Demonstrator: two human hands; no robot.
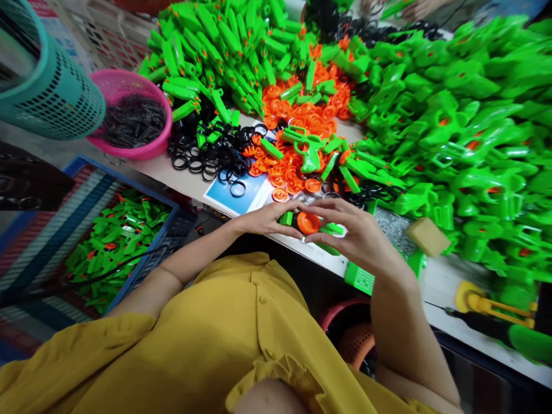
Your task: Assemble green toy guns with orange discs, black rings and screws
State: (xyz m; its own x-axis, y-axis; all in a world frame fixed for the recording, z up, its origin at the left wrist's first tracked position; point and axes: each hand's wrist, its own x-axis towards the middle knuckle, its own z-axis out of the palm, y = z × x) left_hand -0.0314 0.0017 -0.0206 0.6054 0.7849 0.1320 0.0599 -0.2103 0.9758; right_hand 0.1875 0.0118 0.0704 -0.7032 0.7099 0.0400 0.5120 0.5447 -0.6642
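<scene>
Both my hands meet at the table's front edge. My left hand (278,220) pinches a small green plastic piece (286,218) between thumb and fingers. My right hand (351,229) curls around an orange round cap (309,223), its thumb and fingertips at the rim. Something dark, perhaps a black ring, shows between the green piece and the cap. More green plastic (330,249) is partly hidden behind my right fingers; I cannot tell whether it joins the cap. Just beyond lie loose orange caps (293,178), black rings (210,167) and a green toy gun shell (311,150).
Green toy gun shells (466,126) are heaped at right, narrower green parts (224,46) at the back. A pink basin (161,141) holds dark pieces beside a teal basket (56,92). A blue crate (166,215) stands lower left. A tan block (428,237) and yellow tool (487,303) lie right.
</scene>
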